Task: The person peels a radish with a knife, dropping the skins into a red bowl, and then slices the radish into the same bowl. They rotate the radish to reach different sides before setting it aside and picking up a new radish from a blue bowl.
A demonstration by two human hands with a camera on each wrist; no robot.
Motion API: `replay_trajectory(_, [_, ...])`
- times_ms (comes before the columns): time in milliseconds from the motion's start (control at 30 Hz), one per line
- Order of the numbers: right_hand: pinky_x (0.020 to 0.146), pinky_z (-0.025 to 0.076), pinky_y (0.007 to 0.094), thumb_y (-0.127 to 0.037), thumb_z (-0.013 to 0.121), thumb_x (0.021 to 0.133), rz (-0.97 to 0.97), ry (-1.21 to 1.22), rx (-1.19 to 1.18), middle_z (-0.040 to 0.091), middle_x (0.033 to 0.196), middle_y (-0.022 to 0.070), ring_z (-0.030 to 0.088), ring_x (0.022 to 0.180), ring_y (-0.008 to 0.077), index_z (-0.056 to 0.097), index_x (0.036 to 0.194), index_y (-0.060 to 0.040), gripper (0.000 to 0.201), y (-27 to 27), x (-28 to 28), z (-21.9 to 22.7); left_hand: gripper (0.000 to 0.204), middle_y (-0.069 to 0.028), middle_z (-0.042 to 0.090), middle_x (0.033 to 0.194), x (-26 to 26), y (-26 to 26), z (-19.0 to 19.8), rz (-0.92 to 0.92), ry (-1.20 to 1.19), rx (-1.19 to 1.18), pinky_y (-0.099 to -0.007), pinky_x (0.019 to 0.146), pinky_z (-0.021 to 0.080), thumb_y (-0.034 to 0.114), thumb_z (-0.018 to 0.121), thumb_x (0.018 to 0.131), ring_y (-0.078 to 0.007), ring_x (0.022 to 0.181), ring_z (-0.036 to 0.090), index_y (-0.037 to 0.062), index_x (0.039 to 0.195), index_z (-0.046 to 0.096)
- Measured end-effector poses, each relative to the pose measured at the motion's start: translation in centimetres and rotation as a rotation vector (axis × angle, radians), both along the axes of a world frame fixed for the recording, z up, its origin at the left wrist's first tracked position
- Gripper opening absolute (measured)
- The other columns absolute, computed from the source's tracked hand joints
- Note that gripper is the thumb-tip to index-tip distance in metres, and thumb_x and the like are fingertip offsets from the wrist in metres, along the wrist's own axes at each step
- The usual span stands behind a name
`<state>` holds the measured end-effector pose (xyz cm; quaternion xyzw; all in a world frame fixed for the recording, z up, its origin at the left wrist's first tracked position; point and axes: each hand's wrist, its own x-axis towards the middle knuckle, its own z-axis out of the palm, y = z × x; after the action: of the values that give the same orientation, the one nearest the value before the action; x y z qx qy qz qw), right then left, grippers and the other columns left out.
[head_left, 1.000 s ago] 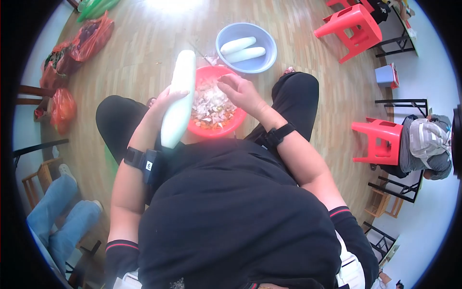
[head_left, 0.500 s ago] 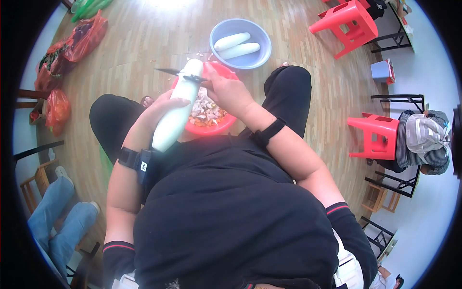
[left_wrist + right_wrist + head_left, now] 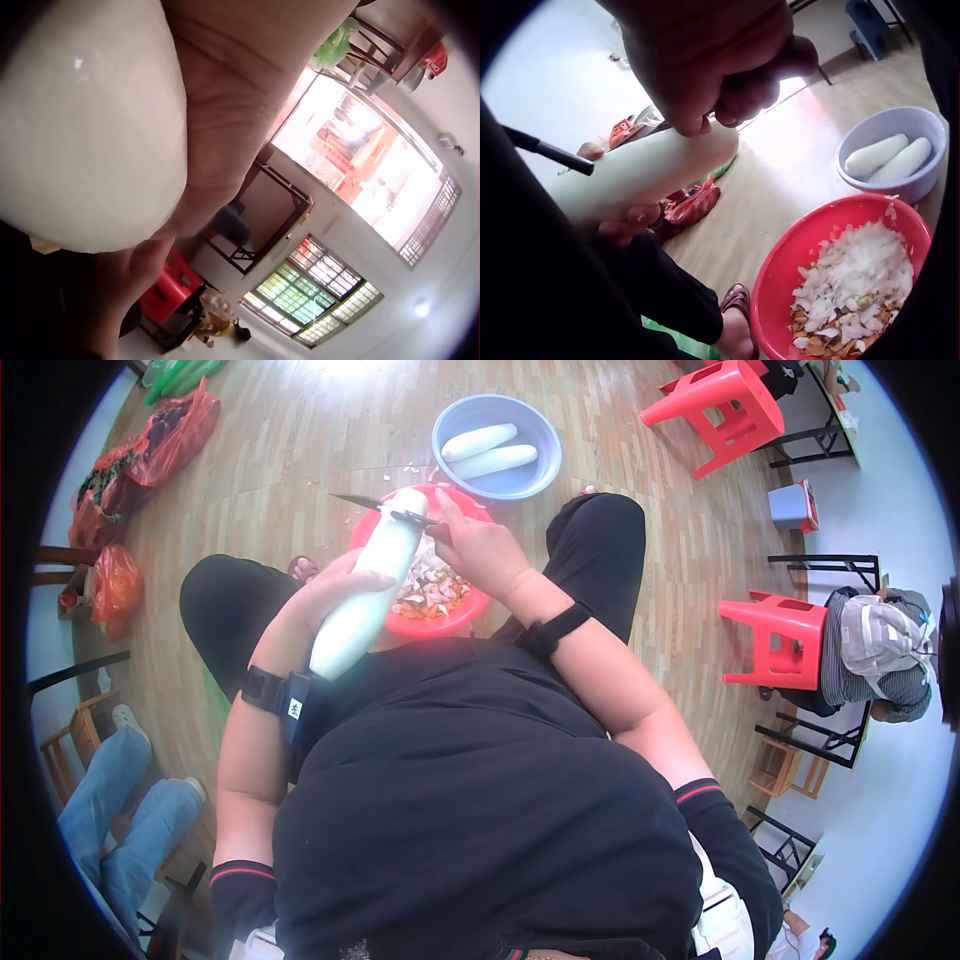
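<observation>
My left hand (image 3: 325,592) grips a long, peeled-looking white radish (image 3: 362,600) around its middle, tilted with its far end over a red basin (image 3: 365,540). Across that far end lies a knife (image 3: 360,501) with a thin, dark, pointed blade. Curled fingers of my right hand (image 3: 482,548) hold the knife at its right end. White and orange peelings (image 3: 855,277) fill much of the basin. In the left wrist view the radish's near end (image 3: 90,127) bulges close to the camera, against my palm.
Past the red basin stands a pale blue basin (image 3: 548,470) holding two white radishes (image 3: 502,460). Scraps dot the floor nearby. Red bags (image 3: 175,440) lie at the left, red stools (image 3: 770,640) at the right. Another person's legs (image 3: 130,790) show at lower left.
My right hand, earlier over the basin's far side, has come left and back to the radish, with the knife now across it. The radish has tilted further right and dropped slightly.
</observation>
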<state>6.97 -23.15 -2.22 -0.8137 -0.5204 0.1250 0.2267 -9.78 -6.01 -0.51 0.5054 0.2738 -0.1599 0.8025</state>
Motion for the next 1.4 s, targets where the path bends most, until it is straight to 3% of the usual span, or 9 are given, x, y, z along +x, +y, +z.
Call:
replay_trajectory(67, [0.069, 0.055, 0.0425, -0.019, 0.066, 0.085, -0.038, -0.022, -0.057, 0.069, 0.095, 0.0142, 0.068, 0.081, 0.0334, 0.038, 0.138, -0.0024, 0.062, -0.1, -0.1, 0.2, 0.058, -0.0076, 0.061, 0.099, 0.0, 0.0, -0.3, -0.014, -0.028, 0.004, -0.0270, 0.059, 0.054, 0.024, 0.069, 0.079, -0.0130, 0.074, 0.063, 0.0040, 0.129, 0.047])
replay_trajectory(133, [0.067, 0.055, 0.0405, -0.026, 0.065, 0.087, 0.104, 0.048, 0.189, 0.069, 0.084, 0.0147, 0.068, 0.077, 0.0310, 0.044, 0.134, 0.0017, 0.059, -0.2, -0.9, 0.6, 0.060, -0.0074, 0.061, 0.099, -0.1, 0.0, -0.5, 0.006, -0.034, 0.026, -0.0262, 0.061, 0.053, 0.024, 0.069, 0.079, -0.0126, 0.074, 0.063, 0.0035, 0.130, 0.047])
replay_trajectory(567, [0.067, 0.054, 0.0425, -0.025, 0.063, 0.088, 0.035, -0.065, 0.004, 0.070, 0.089, 0.0131, 0.067, 0.077, 0.0325, 0.035, 0.143, -0.0061, 0.065, -0.1, 0.5, -1.2, 0.062, -0.0080, 0.061, 0.098, -0.1, 0.1, -0.4, 0.031, -0.013, -0.061, -0.0261, 0.057, 0.055, 0.028, 0.070, 0.081, -0.0131, 0.072, 0.064, 0.0020, 0.132, 0.045])
replay_trajectory(633, [0.067, 0.054, 0.0439, -0.028, 0.062, 0.088, -0.131, -0.099, -0.099, 0.070, 0.089, 0.0139, 0.067, 0.077, 0.0330, 0.035, 0.144, -0.0081, 0.065, -0.4, 1.5, -1.3, 0.062, -0.0084, 0.060, 0.096, -0.3, 0.0, -0.2, -0.009, -0.036, -0.077, -0.0269, 0.057, 0.056, 0.028, 0.069, 0.081, -0.0133, 0.072, 0.064, 0.0012, 0.131, 0.045])
replay_trajectory(767, [0.068, 0.054, 0.0449, -0.029, 0.063, 0.087, -0.124, -0.028, -0.057, 0.070, 0.091, 0.0145, 0.067, 0.077, 0.0333, 0.035, 0.143, -0.0082, 0.066, -0.7, 1.1, -0.5, 0.061, -0.0086, 0.060, 0.096, -0.2, 0.1, -0.2, 0.002, -0.053, -0.076, -0.0272, 0.057, 0.057, 0.027, 0.069, 0.081, -0.0139, 0.072, 0.065, 0.0012, 0.130, 0.045])
replay_trajectory(867, [0.068, 0.054, 0.0442, -0.028, 0.063, 0.087, 0.027, 0.065, 0.044, 0.070, 0.092, 0.0145, 0.068, 0.077, 0.0330, 0.036, 0.143, -0.0076, 0.065, -0.4, -0.2, -0.1, 0.061, -0.0088, 0.060, 0.097, -0.1, 0.5, -0.9, -0.016, -0.010, -0.085, -0.0273, 0.057, 0.057, 0.027, 0.069, 0.081, -0.0144, 0.072, 0.065, 0.0017, 0.131, 0.044])
replay_trajectory(933, [0.066, 0.055, 0.0409, -0.028, 0.065, 0.087, 0.117, -0.017, 0.127, 0.070, 0.087, 0.0152, 0.069, 0.077, 0.0302, 0.044, 0.134, 0.0009, 0.059, -0.1, -0.6, -0.1, 0.063, -0.0092, 0.059, 0.100, -0.2, 0.3, -0.8, 0.016, -0.049, -0.084, -0.0278, 0.058, 0.057, 0.027, 0.069, 0.081, -0.0152, 0.072, 0.065, 0.0023, 0.132, 0.044])
replay_trajectory(1267, [0.066, 0.053, 0.0458, -0.029, 0.061, 0.089, -0.116, -0.050, -0.098, 0.068, 0.086, 0.0186, 0.067, 0.075, 0.0357, 0.034, 0.143, -0.0051, 0.065, -0.9, 2.5, -1.9, 0.072, -0.0100, 0.058, 0.103, -0.4, -0.5, -0.1, -0.065, -0.075, -0.030, -0.0277, 0.061, 0.056, 0.029, 0.070, 0.079, -0.0151, 0.075, 0.064, 0.0017, 0.138, 0.039])
replay_trajectory(1400, [0.068, 0.053, 0.0465, -0.030, 0.062, 0.088, -0.021, -0.005, 0.054, 0.068, 0.086, 0.0185, 0.067, 0.077, 0.0370, 0.032, 0.145, -0.0071, 0.068, -0.9, 1.1, -1.0, 0.072, -0.0095, 0.058, 0.105, -0.3, -0.2, -0.5, -0.059, -0.063, -0.024, -0.0274, 0.063, 0.055, 0.029, 0.070, 0.078, -0.0148, 0.078, 0.063, 0.0016, 0.138, 0.039])
